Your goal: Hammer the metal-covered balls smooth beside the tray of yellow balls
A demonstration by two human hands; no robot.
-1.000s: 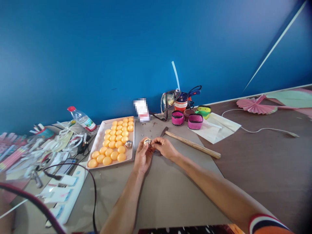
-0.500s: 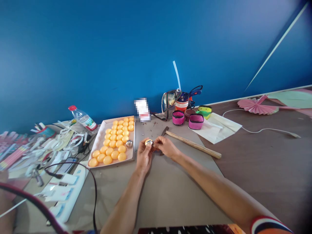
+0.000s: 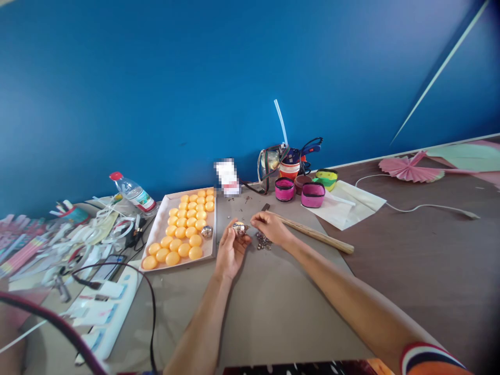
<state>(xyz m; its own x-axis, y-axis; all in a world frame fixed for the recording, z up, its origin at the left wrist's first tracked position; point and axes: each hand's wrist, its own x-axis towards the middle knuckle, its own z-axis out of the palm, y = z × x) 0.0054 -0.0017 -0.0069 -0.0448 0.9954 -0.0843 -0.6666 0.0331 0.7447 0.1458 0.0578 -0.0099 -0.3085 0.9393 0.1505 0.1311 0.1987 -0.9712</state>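
My left hand (image 3: 231,252) holds a small ball (image 3: 239,229) between thumb and fingers; shiny silvery pieces cover much of it, and some orange shows on top. Just right of that ball is my right hand (image 3: 269,227), its fingertips pinched together and apart from the ball. Whatever is in the pinch is too small to make out. Beneath the right fingers lies a pile of small shiny pieces (image 3: 263,241). To the left, a shallow white tray (image 3: 160,221) contains rows of orange balls (image 3: 180,230) and one silvery covered ball (image 3: 207,232).
A wooden-handled hammer (image 3: 316,233) lies right of my hands. Behind it stand pink containers (image 3: 312,195) beside white paper (image 3: 351,208). A plastic bottle (image 3: 136,195), a power strip (image 3: 113,312) and tangled cables crowd the left. A blue wall (image 3: 195,94) rises behind.
My right hand has drawn back to the right, away from the ball, uncovering the pile of shiny pieces. The left hand's fingers have opened out somewhat, and the ball shows more of its silvery side.
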